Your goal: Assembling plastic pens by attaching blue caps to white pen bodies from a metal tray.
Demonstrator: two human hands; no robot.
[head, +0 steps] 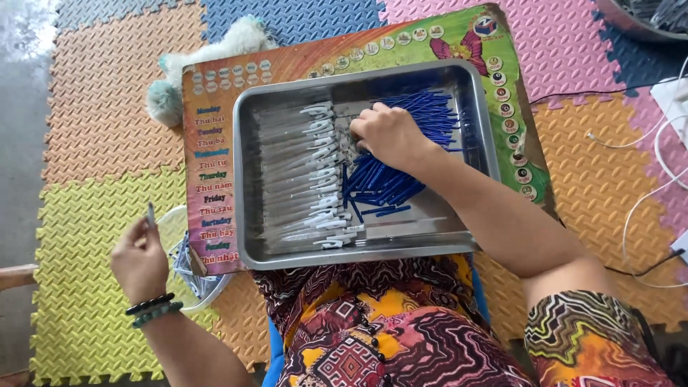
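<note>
A steel tray [473,107] rests on a colourful printed board [215,93] over my lap. Its left half holds a row of clear pen barrels with white clips [308,172]. Its right half holds a heap of blue pen refills [401,165]. My right hand [390,136] reaches into the tray and presses down on the blue heap, fingers curled among the refills. My left hand [140,258], with dark and green bead bracelets at the wrist, is raised to the left of the board and pinches one small clear pen part [151,215] upright.
A white bowl [188,283] with more pen pieces sits under the board's left edge, beside my left hand. Foam puzzle mats cover the floor. A fluffy white and teal toy [179,79] lies behind the board. White cables [659,165] trail on the right.
</note>
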